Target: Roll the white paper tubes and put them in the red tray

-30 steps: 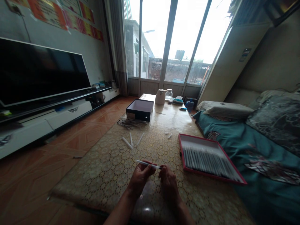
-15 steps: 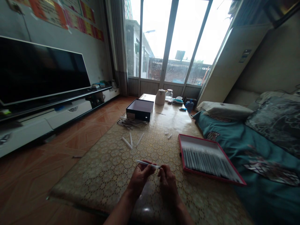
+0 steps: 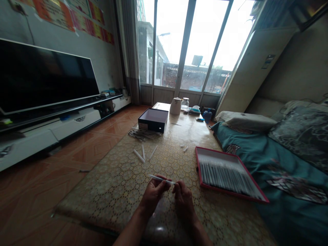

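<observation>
Over the near part of the patterned tabletop, both hands meet at a slim white pen (image 3: 156, 177). My left hand (image 3: 153, 191) pinches it around its middle, with the pointed end sticking out to the left. At the other end, the fingers of my right hand (image 3: 183, 194) close on the pen's tip end; just what they cover there is hidden. To the right lies a red-rimmed tray (image 3: 220, 152) with a row of many similar pens (image 3: 225, 176). Ahead of my hands are several loose white tubes (image 3: 139, 155) on the table.
A dark open box (image 3: 151, 126) stands farther back, with a pile of thin dark sticks (image 3: 139, 135) before it. A kettle (image 3: 175, 106), a glass jar (image 3: 185, 104) and a tissue pack (image 3: 195, 109) are at the far end. A sofa (image 3: 246, 143) borders the right side.
Almost nothing differs. Both hands keep the same hold on the pen, with only a very slight shift of the right fingers.
</observation>
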The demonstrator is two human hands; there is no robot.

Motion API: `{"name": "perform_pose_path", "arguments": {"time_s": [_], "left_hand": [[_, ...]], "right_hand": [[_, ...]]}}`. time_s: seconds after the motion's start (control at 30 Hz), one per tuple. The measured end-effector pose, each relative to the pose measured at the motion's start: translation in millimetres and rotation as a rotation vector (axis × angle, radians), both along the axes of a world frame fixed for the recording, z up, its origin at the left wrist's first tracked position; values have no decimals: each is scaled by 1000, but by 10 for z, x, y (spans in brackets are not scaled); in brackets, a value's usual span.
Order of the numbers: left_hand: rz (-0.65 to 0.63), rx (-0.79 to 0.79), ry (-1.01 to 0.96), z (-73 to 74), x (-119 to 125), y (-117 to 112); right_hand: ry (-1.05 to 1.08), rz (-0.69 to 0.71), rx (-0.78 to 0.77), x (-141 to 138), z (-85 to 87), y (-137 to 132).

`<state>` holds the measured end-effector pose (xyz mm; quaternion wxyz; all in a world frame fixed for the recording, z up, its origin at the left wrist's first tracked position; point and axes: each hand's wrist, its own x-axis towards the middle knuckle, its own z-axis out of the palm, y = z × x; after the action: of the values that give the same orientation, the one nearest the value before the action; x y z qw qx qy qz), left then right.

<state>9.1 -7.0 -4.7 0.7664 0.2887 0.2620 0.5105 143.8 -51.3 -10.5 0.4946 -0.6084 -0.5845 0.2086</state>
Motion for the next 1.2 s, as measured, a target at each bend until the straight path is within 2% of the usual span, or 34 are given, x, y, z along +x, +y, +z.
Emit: {"name": "perform_pose_path", "arguments": {"time_s": [0.23, 0.47, 0.63, 0.83, 1.03, 1.2], "left_hand": [[28, -56, -3, 40, 4, -1], [-3, -5, 16, 40, 5, -11], [21, -22, 17, 43, 10, -9], [0, -1, 26, 38, 9, -20], [36, -32, 14, 16, 6, 2], [13, 5, 5, 31, 5, -9]], "right_hand": [[33, 23, -31, -2, 14, -8], [-18, -24, -7, -4, -18, 0], [7, 12, 8, -17, 35, -5], [-13, -11, -2, -2, -17, 0], [0, 19, -36, -8, 34, -8], [-12, 14, -28, 0, -21, 6]]}}
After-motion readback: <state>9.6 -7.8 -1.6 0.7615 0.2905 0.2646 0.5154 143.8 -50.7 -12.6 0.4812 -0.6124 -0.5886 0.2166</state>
